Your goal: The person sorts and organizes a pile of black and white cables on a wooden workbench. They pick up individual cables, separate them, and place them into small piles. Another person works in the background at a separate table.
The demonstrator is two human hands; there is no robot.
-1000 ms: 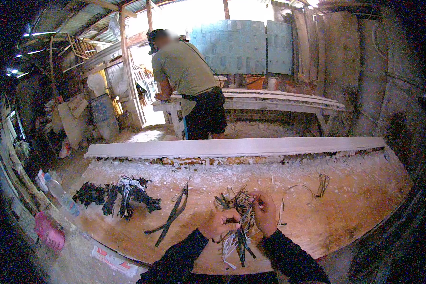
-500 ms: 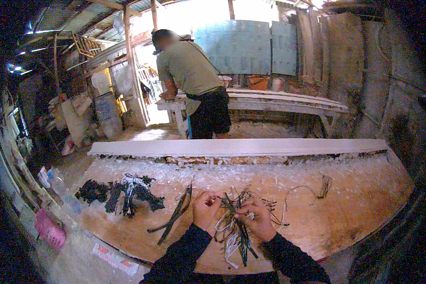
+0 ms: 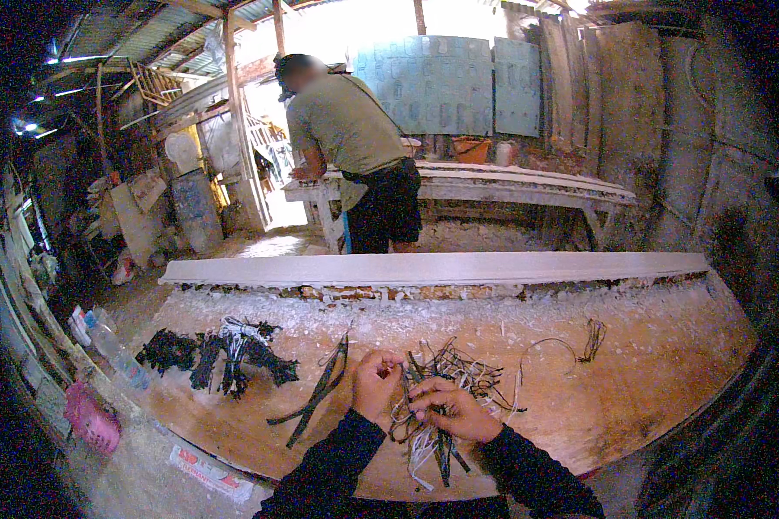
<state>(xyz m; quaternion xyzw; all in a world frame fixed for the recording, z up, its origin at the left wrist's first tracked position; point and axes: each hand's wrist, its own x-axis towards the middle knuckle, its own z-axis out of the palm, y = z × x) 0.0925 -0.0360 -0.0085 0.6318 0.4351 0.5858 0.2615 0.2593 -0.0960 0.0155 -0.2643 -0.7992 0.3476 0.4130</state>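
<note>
In front of me on the wooden tabletop lies a loose tangle of thin black and white strips. My left hand is closed at the tangle's left side, its thumb and fingertips pinching the upper end of a black strip. Just to the right, my right hand is closed over the tangle, with thumb and fingers on the same strip lower down. More black and white ends hang out below my right hand toward the near edge. Left of my hands, two long black strips lie crossed.
Bundles of black and white strips sit at the table's left. A thin cord lies at right. A long white moulding runs along the far edge. Beyond, a person bends over a white bench. A pink basket stands lower left.
My right hand has shifted left and slightly down, closer to my left hand, uncovering more of the tangle behind it. My left hand stays almost in place.
</note>
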